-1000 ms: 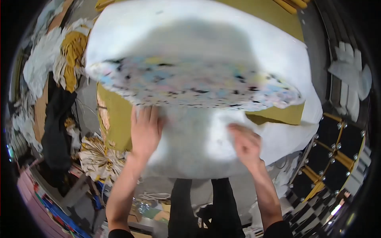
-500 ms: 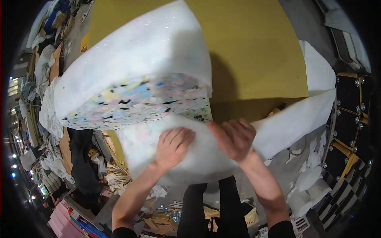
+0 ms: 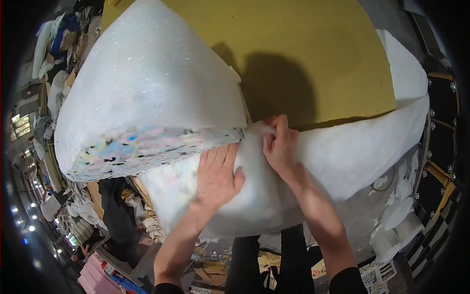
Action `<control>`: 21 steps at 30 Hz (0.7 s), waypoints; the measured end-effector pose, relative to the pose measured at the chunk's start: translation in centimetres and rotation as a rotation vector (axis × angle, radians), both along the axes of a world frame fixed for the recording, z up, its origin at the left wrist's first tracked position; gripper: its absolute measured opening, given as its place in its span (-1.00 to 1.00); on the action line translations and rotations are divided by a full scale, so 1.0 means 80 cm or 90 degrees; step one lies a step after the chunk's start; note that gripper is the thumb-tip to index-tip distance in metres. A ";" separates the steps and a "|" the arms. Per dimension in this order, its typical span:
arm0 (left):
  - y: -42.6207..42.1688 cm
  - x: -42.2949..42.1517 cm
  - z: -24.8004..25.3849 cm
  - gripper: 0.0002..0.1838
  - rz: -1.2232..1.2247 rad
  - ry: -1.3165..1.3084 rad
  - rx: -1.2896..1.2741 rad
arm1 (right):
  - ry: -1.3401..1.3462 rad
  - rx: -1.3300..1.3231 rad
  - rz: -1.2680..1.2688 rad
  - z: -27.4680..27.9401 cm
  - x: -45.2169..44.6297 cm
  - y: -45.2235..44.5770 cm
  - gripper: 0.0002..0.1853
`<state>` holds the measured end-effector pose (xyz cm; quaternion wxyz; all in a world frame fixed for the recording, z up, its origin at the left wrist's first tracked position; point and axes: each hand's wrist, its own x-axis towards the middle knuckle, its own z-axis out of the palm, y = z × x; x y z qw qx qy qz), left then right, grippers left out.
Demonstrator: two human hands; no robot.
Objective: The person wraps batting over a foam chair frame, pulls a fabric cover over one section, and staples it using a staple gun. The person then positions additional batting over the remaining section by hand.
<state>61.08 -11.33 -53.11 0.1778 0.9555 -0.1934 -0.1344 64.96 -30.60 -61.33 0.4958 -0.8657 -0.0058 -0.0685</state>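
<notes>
A multicoloured foam block [image 3: 142,149] lies at the left, its top covered by white wadding [image 3: 142,73]. My left hand [image 3: 218,177] rests flat with fingers spread on the white layer in front of the block, its fingertips at the block's lower edge. Just right of the block's corner, my right hand [image 3: 282,146] pinches the edge of the white wadding sheet [image 3: 357,154], which spreads away to the right. Beneath and behind lies a mustard-yellow board [image 3: 313,54], with a shadow across it.
Black panels with yellow edges [image 3: 440,142] stand at the right. White rolled pieces [image 3: 391,240] lie on the floor at lower right. Scraps and dark cloth [image 3: 120,210] are heaped at the left, with pink sheets [image 3: 98,277] at lower left.
The foam block now sits further left and lower in view, and more of the yellow board shows. My left hand has flattened out; my right hand has moved up to the wadding edge and closed on it.
</notes>
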 end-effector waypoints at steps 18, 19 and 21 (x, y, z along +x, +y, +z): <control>-0.045 0.045 -0.025 -0.46 0.143 0.010 0.062 | 0.366 0.259 0.069 -0.044 0.003 -0.011 -0.74; -0.052 0.048 -0.031 -0.47 0.175 -0.058 0.037 | 0.346 0.328 0.113 -0.045 0.007 -0.017 -0.62; -0.058 0.047 -0.042 -0.49 0.220 -0.120 0.013 | 0.318 0.292 0.148 -0.039 0.008 -0.015 -0.58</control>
